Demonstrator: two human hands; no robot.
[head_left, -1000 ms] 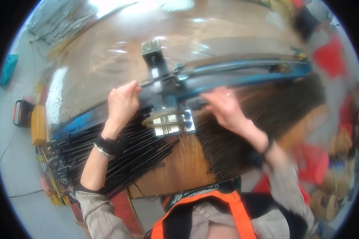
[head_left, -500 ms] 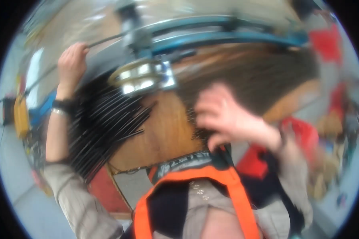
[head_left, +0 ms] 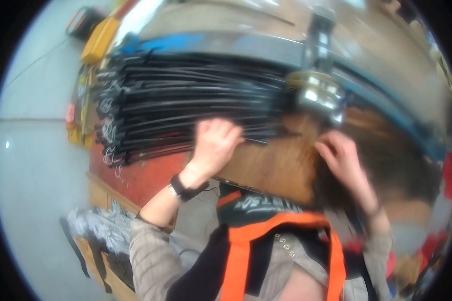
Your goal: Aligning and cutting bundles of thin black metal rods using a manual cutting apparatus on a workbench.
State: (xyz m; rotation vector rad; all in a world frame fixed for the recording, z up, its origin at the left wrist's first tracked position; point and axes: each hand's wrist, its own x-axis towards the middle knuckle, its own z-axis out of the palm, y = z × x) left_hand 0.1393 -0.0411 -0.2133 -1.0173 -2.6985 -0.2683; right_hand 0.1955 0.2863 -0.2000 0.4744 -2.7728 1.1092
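Note:
A wide bundle of long black rods [head_left: 186, 108] lies side by side on the bench, with white loops of string or wire at the left ends. My left hand [head_left: 217, 145] is over the near edge of this bundle, fingers curled down round a black rod [head_left: 257, 142] whose end sticks out to the right. The hand is slightly blurred. At the rods' right end stands a machine head [head_left: 317, 95] with a yellowish ring and shiny metal faces. Just on the near side of it, my right hand [head_left: 340, 155] hovers with bent fingers, thumb apart, and nothing visible in it.
A wooden board [head_left: 271, 168] and a red surface [head_left: 150, 173] lie in front of me. Blue rails [head_left: 386, 103] run behind the machine. At the far left are a yellow box [head_left: 99, 40] and a dark case [head_left: 83, 22]. Grey plastic sheeting [head_left: 103, 228] is at lower left.
The view has swung left. My left hand has left the long dark rod at the far side and come down to the near rods. My right hand has moved closer to the machine head.

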